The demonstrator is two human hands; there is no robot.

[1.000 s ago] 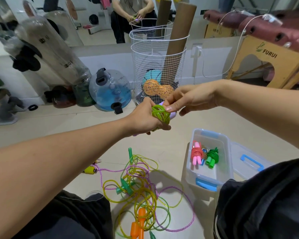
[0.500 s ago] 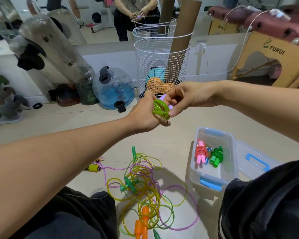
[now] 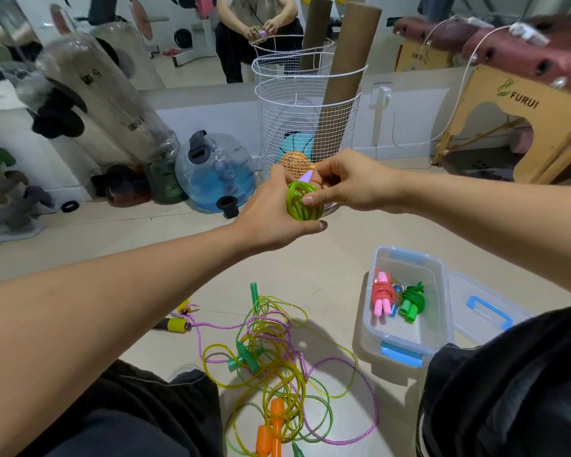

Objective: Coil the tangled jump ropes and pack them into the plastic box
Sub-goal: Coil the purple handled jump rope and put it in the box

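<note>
Left hand, centre of frame, curled round a lime-green coiled jump rope, thumb underneath, lilac handles poking out above. Right hand, reaching in from the right, pinching the top of the same coil, thumb pressed on its front face. Both held up in the air, well above the floor, in front of a white wire basket.

Lower centre, on the floor: a tangle of ropes not yet sorted — yellow-green cord, a purple braided cord with yellow handles at its left end, green handles in the middle, orange handles at the bottom edge.

Lower right: clear plastic box with blue latches, open, holding a pink coiled rope and a dark green coiled rope side by side at the far end; near end bare. Lid flat on the floor just beside it, to the right.

Step in hand, by the look of it: finishing off the lime coil, probably tucking or tightening the last turn so the bundle keeps its shape. Two ropes packed, one nearly ready, several left in the heap.

Next move likely calls for: a firm grip so the springy cord cannot unwind, then a carry down and right into the free part of the box.
</note>
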